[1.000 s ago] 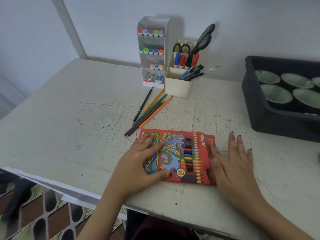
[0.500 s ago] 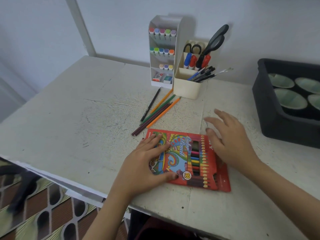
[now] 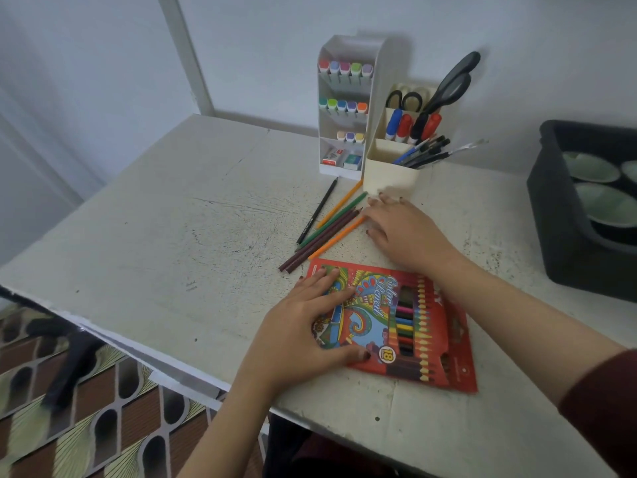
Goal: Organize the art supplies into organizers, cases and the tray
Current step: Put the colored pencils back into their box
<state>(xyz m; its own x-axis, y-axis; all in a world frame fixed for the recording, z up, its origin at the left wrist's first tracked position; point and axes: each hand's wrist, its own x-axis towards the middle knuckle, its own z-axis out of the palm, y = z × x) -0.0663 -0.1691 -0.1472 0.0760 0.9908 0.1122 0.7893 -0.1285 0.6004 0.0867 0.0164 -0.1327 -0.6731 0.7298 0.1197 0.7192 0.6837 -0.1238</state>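
Observation:
A red colour pencil case [image 3: 413, 326] lies flat near the front edge of the white table [image 3: 179, 236]. My left hand [image 3: 306, 326] rests flat on its left part, fingers spread. Several loose colour pencils [image 3: 327, 225] lie in a fan beyond the case. My right hand [image 3: 403, 229] reaches over them with straight fingers, fingertips at the pencils' upper ends; it holds nothing. A white marker organizer [image 3: 344, 108] and a cream pen holder [image 3: 396, 160] stand at the back.
A black tray [image 3: 558, 236] with green dishes stands at the right. Scissors [image 3: 448, 84], markers and pens stick out of the cream holder. The table's front edge runs close below the case, with a patterned floor beneath.
My right hand left the case's right side and moved forward to the loose pencils. My left hand stayed on the case.

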